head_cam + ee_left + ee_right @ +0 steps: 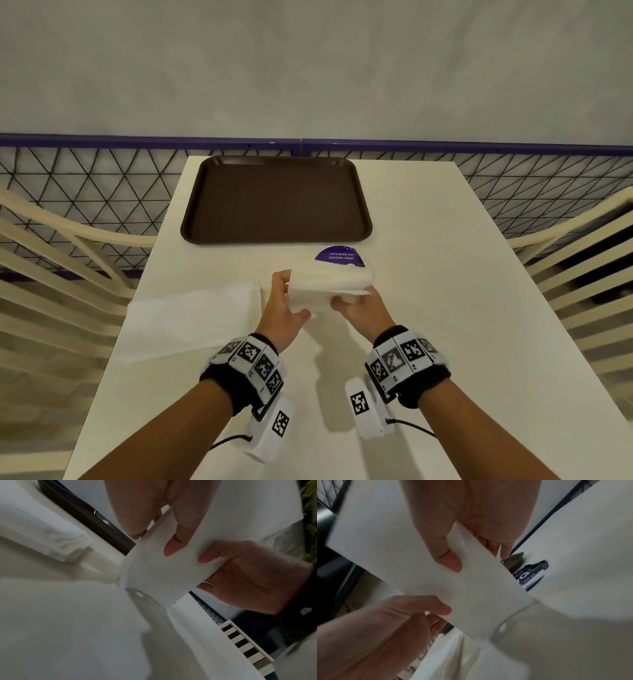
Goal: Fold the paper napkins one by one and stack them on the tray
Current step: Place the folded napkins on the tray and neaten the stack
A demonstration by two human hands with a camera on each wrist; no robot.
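A white folded paper napkin (329, 284) is lifted just above the table, held at both ends. My left hand (289, 294) pinches its left end, thumb on the near face and fingers behind; the left wrist view shows the napkin (154, 574) under that thumb. My right hand (351, 301) pinches the right end, and its thumb presses the napkin (453, 588) in the right wrist view. The brown tray (274, 236) lies beyond the hands with nothing on it. A pile of unfolded napkins (191, 315) lies to the left of my left hand.
The white table (445, 308) carries a round purple sticker (339, 257) just behind the held napkin. Cream chairs (51, 260) flank the table on both sides. A purple-topped mesh fence (513, 171) runs behind the table's far edge.
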